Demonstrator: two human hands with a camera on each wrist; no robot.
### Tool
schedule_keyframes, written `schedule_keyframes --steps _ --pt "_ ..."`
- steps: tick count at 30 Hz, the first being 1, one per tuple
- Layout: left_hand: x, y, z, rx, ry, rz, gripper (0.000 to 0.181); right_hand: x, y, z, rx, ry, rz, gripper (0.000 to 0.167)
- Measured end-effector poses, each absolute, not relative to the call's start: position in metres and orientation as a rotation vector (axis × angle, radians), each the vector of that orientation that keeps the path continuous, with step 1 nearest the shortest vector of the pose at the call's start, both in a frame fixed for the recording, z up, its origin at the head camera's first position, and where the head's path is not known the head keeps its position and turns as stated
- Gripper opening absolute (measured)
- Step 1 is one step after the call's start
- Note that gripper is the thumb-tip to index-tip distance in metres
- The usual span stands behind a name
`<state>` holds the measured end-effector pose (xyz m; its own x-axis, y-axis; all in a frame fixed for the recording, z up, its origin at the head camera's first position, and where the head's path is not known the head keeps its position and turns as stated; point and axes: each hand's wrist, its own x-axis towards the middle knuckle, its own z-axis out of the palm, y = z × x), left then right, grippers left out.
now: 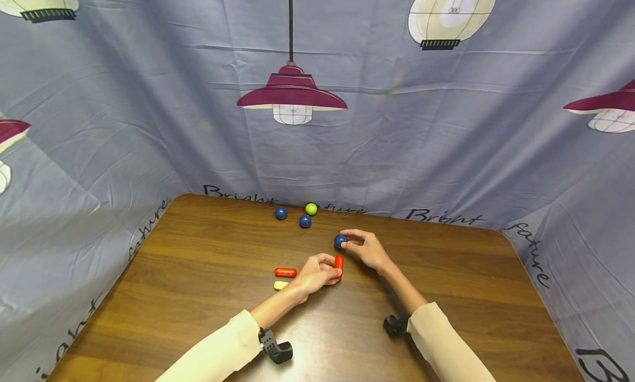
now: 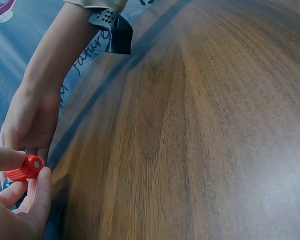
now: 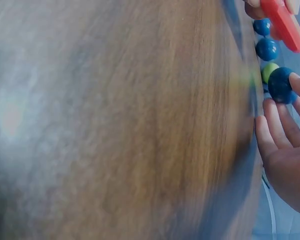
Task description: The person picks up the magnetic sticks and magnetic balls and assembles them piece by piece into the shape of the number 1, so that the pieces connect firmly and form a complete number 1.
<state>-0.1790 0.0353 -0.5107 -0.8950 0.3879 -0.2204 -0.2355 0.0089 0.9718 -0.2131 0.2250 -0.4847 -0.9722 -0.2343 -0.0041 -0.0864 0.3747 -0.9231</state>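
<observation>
My left hand (image 1: pixel 313 275) pinches a red capsule-shaped piece (image 1: pixel 339 262) between thumb and fingers. Up close in the left wrist view, that red piece (image 2: pixel 23 171) has grooves along its side and a pale dot on its end. Just beyond and to the right, my right hand (image 1: pixel 369 252) grips a blue ball (image 1: pixel 339 240) with thumb and fingertips. In the right wrist view the blue ball (image 3: pixel 280 86) shows glossy, with the red piece (image 3: pixel 285 25) near the top. The two hands are close together but apart.
A second red piece (image 1: pixel 285 272) lies left of my left hand, with a yellow piece (image 1: pixel 280 285) partly behind the wrist. Toward the back edge of the wooden table (image 1: pixel 218 249) stand two blue balls (image 1: pixel 305 221) and a yellow-green ball (image 1: pixel 311 209). A printed curtain (image 1: pixel 377 150) hangs behind.
</observation>
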Motion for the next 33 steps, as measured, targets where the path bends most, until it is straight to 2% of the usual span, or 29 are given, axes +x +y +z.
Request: schedule_keyframes --steps 13,22,33 --pt "-0.182 0.04 -0.513 0.117 1.871 1.92 0.027 -0.205 0.228 -0.48 -0.37 2.483 -1.628 0.037" --pt "-0.185 0.041 -0.511 0.107 1.848 1.919 0.03 -0.221 0.238 -0.515 -0.408 2.45 -1.674 0.039" --pt "-0.187 0.045 -0.51 0.12 1.842 1.917 0.03 -0.22 0.243 -0.515 -0.421 2.437 -1.663 0.039"
